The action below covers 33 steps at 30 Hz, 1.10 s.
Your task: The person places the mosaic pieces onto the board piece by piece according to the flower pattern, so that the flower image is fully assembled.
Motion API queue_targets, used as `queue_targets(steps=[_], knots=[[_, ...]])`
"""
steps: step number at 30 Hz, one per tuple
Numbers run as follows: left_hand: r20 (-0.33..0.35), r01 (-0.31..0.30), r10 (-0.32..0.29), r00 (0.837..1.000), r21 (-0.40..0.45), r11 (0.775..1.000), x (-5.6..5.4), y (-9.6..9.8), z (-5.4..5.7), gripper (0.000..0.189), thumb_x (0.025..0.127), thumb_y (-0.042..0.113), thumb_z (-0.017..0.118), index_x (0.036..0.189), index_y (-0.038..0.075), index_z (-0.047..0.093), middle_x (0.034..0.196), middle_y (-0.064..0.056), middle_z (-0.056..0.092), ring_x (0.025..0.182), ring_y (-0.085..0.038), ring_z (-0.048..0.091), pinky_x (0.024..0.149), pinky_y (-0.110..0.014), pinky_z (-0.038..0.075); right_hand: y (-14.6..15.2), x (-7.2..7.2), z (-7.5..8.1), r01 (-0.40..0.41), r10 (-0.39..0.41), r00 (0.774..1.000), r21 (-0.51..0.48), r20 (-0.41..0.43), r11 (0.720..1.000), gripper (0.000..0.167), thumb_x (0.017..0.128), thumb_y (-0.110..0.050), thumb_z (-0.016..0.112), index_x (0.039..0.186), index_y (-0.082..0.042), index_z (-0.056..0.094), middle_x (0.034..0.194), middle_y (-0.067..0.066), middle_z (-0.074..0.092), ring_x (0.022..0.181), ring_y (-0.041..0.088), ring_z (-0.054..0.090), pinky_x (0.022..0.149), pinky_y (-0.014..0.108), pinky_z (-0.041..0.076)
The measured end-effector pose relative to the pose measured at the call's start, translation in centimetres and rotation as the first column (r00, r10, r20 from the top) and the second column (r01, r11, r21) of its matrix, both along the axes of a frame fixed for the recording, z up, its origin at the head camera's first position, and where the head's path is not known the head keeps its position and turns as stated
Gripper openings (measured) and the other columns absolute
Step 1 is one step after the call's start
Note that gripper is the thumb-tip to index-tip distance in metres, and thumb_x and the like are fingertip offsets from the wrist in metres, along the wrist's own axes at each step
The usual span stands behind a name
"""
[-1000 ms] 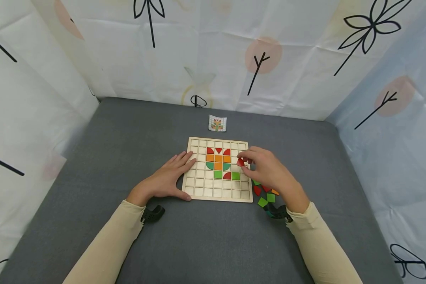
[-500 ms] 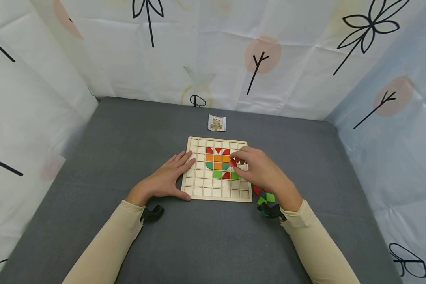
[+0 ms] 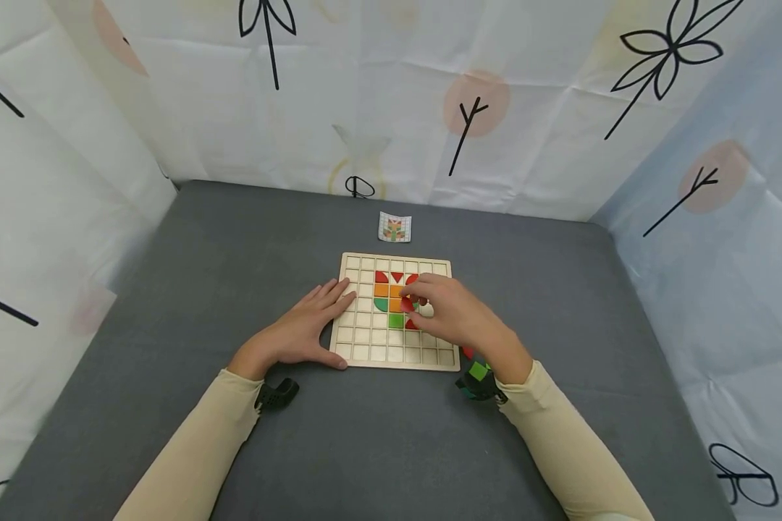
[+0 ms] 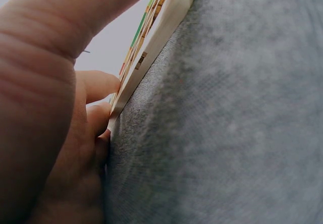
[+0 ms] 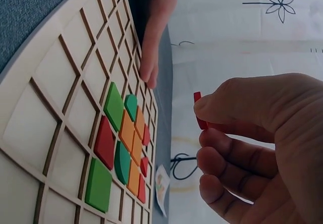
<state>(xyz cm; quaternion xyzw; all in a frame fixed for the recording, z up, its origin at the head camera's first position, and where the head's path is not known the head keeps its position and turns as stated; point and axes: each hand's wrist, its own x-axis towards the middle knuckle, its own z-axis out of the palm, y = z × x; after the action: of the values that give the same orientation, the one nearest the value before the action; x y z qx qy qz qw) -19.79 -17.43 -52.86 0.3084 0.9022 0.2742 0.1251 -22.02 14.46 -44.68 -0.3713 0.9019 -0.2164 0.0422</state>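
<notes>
A wooden grid board [image 3: 361,336] lies on the grey table. Red, orange and green tiles fill some of its cells, among them a green square [image 5: 98,186] and a red quarter-round [image 5: 104,142]. My right hand [image 3: 459,311] is over the board, pinching a red tile [image 5: 202,124] between thumb and index finger. In the right wrist view that tile is held clear of the board; its full outline is hidden by the thumb. My left hand [image 3: 296,333] rests on the board's left edge with fingers spread, the thumb at the near corner.
Behind the board lies a small pattern card [image 3: 394,227] with a coloured grid design. Loose tiles, including a green one [image 3: 478,371] and a red one [image 3: 467,352], lie right of the board, partly hidden by my right wrist. Printed cloth [image 3: 391,94] hangs around the table.
My right hand has moved left across the board with the red tile, from its right edge to above the tile pattern. The left hand has stayed on the left edge.
</notes>
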Motion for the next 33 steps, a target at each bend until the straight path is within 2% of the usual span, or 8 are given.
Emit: queue_targets(steps=[8, 17, 27, 33], knots=[[0.01, 0.002, -0.002, 1.0, 0.004, 1.0, 0.5, 0.1, -0.6, 0.127, 0.081, 0.061, 0.091, 0.174, 0.007, 0.023, 0.181, -0.013, 0.007, 0.166, -0.037, 0.003, 0.132, -0.057, 0.006, -1.0, 0.4, -0.9, -0.028, 0.027, 0.999, 0.011, 0.031, 1.0, 0.029, 0.096, -0.009, 0.081, 0.125, -0.007, 0.079, 0.105, 0.004, 0.069, 0.091, 0.025, 0.067, 0.077, 0.032, 0.056], [0.01, -0.006, 0.005, 1.0, 0.019, 1.0, 0.1, -0.1, -0.4, 0.127, 0.081, 0.06, 0.092, 0.174, 0.008, 0.023, 0.182, -0.013, 0.006, 0.166, -0.036, 0.002, 0.132, -0.057, 0.005, -1.8, 0.2, -1.0, -0.046, 0.046, 0.998, -0.014, 0.037, 0.999, 0.024, 0.096, -0.01, 0.082, 0.12, -0.007, 0.08, 0.104, -0.001, 0.069, 0.087, 0.02, 0.065, 0.074, 0.028, 0.055], [0.006, 0.001, -0.001, 1.0, 0.014, 1.0, -0.1, 0.0, -0.1, 0.127, 0.081, 0.062, 0.091, 0.174, 0.008, 0.022, 0.182, -0.012, 0.006, 0.166, -0.035, 0.001, 0.133, -0.056, 0.005, -2.7, -0.3, -1.4, -0.079, 0.079, 0.997, 0.014, 0.013, 0.997, 0.022, 0.097, -0.01, 0.081, 0.118, -0.007, 0.08, 0.108, 0.0, 0.071, 0.091, 0.017, 0.064, 0.082, 0.03, 0.056], [0.002, 0.005, -0.005, 1.0, 0.024, 1.0, -0.1, 0.0, 0.1, 0.127, 0.081, 0.06, 0.091, 0.174, 0.007, 0.023, 0.181, -0.014, 0.006, 0.166, -0.036, 0.002, 0.132, -0.056, 0.005, -3.3, -0.5, -1.9, -0.062, 0.06, 0.998, 0.071, 0.033, 0.996, 0.025, 0.097, -0.012, 0.081, 0.122, -0.008, 0.079, 0.113, 0.0, 0.072, 0.095, 0.015, 0.063, 0.087, 0.031, 0.056]])
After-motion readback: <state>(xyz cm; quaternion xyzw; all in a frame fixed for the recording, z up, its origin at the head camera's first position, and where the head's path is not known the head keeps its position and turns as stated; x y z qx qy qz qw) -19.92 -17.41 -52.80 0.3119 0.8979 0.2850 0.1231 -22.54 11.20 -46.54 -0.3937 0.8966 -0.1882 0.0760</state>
